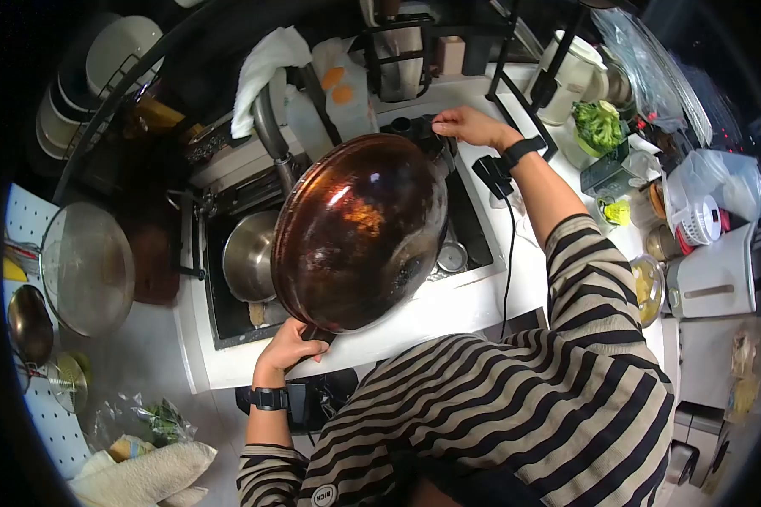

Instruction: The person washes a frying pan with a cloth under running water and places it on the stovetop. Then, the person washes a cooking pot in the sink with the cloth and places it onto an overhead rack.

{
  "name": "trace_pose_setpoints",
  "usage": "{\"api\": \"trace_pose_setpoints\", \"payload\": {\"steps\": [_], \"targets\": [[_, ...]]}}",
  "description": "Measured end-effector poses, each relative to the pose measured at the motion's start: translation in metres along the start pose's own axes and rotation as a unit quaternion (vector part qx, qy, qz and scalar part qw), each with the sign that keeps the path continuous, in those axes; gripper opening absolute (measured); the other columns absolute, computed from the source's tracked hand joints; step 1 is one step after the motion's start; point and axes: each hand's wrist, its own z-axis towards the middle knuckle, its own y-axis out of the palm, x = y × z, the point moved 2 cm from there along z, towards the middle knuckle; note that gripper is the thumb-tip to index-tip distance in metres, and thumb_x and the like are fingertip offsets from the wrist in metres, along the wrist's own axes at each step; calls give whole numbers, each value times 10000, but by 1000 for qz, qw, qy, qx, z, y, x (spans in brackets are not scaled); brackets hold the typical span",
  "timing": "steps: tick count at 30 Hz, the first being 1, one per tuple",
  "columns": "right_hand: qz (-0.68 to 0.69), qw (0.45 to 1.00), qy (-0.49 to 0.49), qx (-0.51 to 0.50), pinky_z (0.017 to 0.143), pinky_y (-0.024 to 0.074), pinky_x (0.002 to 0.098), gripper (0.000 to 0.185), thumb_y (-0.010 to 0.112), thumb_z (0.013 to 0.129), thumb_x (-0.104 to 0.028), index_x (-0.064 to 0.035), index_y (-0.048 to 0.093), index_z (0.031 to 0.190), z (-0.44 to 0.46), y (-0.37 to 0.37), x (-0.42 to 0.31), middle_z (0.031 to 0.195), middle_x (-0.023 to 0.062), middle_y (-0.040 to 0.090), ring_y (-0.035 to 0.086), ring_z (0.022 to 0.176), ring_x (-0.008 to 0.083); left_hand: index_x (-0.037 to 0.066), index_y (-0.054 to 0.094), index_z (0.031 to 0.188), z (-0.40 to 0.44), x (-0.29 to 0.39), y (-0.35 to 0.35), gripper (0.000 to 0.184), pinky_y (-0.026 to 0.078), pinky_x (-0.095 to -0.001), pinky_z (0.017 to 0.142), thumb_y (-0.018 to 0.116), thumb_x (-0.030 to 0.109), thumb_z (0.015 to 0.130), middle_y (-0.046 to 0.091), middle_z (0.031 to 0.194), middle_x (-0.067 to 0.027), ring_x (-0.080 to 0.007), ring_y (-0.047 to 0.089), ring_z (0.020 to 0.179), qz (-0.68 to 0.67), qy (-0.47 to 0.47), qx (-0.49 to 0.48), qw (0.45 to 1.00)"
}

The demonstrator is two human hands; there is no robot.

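Observation:
A large dark reddish-brown wok [359,232] is tilted on its side over the black sink [221,317], its rounded, glossy surface facing me. My left hand [294,348] grips the short dark handle at the wok's near edge. At the far edge, my right hand [469,127] is closed on the opposite handle, with the fingertips partly hidden. Behind the wok's left rim, a steel pot [247,258] sits in the sink, partly covered. The faucet [269,127] rises just behind the wok, with a white cloth [271,63] draped over it. A round metal drain piece [452,256] shows at right.
A black cable [511,253] runs down the white counter right of the sink. Farther right stand broccoli [598,127], a white kettle [566,80] and several containers. On the left, a glass lid [87,269] hangs on a pegboard. Bottles [309,118] stand behind the sink.

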Motion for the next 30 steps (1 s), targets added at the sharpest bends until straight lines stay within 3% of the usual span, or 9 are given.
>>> {"api": "trace_pose_setpoints", "payload": {"steps": [5,9,13,16,19,22,30], "targets": [[-83,996,-5,13,596,386,215,333,553,847,-391,-79,604,949,-7,-19,-23,767,-56,542,454,698,55,-41,563,972,4,-2,12,311,412,-231,493,593,-15,663,546,685,-46,-114,501,509,-73,22,-41,996],[-104,994,-8,38,727,428,323,459,576,809,-451,-6,620,911,-21,-29,-35,797,102,621,543,769,188,-54,554,976,8,-2,22,312,407,-239,488,590,11,674,548,691,-53,-123,499,508,-71,42,-70,994],[-117,993,-7,20,623,437,281,411,543,840,-433,-43,589,961,-30,-36,-33,805,12,566,492,741,121,-58,548,983,7,-5,33,318,402,-240,483,587,13,676,551,698,-60,-125,498,508,-81,47,-69,993],[-129,992,8,14,620,437,282,408,542,842,-431,-45,587,968,-41,-40,-31,809,12,562,489,746,117,-56,546,986,4,-3,43,321,401,-241,481,588,11,675,552,697,-63,-125,496,504,-77,47,-68,994],[-110,993,6,36,638,432,305,439,574,816,-441,-11,620,891,-53,-42,-29,758,68,589,507,720,148,-50,546,988,-1,-3,52,320,405,-241,482,589,8,676,555,693,-65,-123,502,504,-74,55,-69,993],[-90,996,0,21,616,434,272,385,540,848,-416,-54,589,970,-69,-44,-31,791,-2,547,481,737,106,-44,543,991,-5,-5,59,319,415,-240,489,589,9,679,563,691,-70,-122,516,512,-54,55,-66,995],[-86,996,-8,34,621,414,262,392,530,856,-411,-42,581,977,-89,-49,-34,791,-18,524,458,742,92,-38,547,947,-16,-13,88,279,443,-230,500,605,40,686,586,700,-70,-113,532,520,-33,64,-28,997]]}}
